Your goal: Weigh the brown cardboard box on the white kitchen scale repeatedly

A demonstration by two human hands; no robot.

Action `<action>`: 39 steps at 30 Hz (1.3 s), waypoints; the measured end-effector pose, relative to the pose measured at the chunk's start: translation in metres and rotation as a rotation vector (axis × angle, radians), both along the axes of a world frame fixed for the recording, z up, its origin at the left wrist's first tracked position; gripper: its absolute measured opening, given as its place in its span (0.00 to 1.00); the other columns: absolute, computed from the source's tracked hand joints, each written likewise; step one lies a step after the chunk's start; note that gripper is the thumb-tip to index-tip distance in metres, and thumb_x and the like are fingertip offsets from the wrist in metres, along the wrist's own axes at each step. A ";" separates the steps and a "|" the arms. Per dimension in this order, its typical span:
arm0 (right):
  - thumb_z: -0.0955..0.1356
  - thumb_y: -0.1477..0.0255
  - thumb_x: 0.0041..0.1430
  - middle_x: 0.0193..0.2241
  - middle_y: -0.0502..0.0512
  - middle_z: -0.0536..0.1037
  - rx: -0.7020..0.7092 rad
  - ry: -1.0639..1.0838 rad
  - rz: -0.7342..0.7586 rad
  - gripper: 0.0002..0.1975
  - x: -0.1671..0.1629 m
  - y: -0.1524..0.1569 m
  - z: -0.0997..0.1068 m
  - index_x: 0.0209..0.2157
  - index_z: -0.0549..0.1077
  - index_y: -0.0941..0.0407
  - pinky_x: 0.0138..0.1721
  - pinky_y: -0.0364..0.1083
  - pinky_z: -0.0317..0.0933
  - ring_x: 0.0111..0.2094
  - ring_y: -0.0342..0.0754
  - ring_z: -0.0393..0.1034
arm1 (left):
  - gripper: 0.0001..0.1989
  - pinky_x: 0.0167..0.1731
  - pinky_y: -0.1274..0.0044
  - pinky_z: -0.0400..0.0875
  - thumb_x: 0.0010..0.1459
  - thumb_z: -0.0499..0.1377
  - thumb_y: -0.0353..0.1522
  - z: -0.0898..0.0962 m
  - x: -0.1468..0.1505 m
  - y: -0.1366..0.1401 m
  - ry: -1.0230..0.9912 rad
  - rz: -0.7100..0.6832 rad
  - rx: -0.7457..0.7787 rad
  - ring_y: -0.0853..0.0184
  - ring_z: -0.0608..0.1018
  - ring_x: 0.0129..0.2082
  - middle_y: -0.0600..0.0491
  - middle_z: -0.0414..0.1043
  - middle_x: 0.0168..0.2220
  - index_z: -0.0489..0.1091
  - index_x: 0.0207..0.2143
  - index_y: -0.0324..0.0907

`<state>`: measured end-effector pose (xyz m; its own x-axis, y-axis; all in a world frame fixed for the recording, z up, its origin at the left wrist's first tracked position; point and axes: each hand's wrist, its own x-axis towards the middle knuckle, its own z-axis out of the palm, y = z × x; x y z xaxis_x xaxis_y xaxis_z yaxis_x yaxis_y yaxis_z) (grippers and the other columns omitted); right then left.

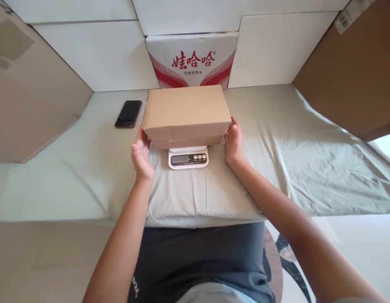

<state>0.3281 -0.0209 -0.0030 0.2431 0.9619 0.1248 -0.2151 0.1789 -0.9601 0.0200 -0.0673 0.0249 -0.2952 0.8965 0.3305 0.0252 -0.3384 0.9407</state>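
Note:
A brown cardboard box (187, 105) sits over a white digital kitchen scale (188, 162), which shows only at its front, with a display and three round buttons. The display looks blank. My left hand (142, 155) is at the box's left front corner, thumb apart, its other fingers partly hidden along the side. At the right front corner my right hand (234, 141) grips the box's side, its fingers partly behind the edge. Between them the two hands hold the box. Whether its full weight rests on the scale, I cannot tell.
A dark smartphone (128, 113) lies left of the box on the pale green cloth (271, 168). White panels and a white and red carton (193, 61) stand behind. Large brown cartons flank the left (33, 92) and right (353, 71) sides.

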 end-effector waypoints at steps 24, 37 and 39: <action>0.74 0.36 0.57 0.72 0.54 0.79 0.004 0.136 -0.024 0.36 -0.007 -0.006 0.014 0.58 0.76 0.44 0.84 0.66 0.60 0.80 0.62 0.66 | 0.52 0.82 0.54 0.63 0.60 0.58 0.75 -0.006 0.004 0.008 -0.181 -0.018 0.037 0.41 0.68 0.82 0.42 0.75 0.76 0.81 0.67 0.47; 0.72 0.33 0.57 0.71 0.53 0.81 0.003 0.091 0.002 0.38 -0.005 -0.007 0.017 0.59 0.76 0.43 0.84 0.67 0.58 0.79 0.63 0.69 | 0.52 0.85 0.53 0.55 0.67 0.47 0.75 -0.022 -0.012 0.023 -0.120 -0.055 0.054 0.44 0.58 0.87 0.48 0.64 0.83 0.72 0.77 0.55; 0.72 0.32 0.57 0.71 0.54 0.81 0.001 0.090 0.002 0.39 -0.006 -0.007 0.018 0.59 0.77 0.44 0.85 0.67 0.58 0.79 0.63 0.69 | 0.52 0.85 0.53 0.54 0.67 0.45 0.75 -0.025 -0.015 0.025 -0.117 -0.060 0.049 0.45 0.56 0.88 0.49 0.62 0.83 0.71 0.77 0.56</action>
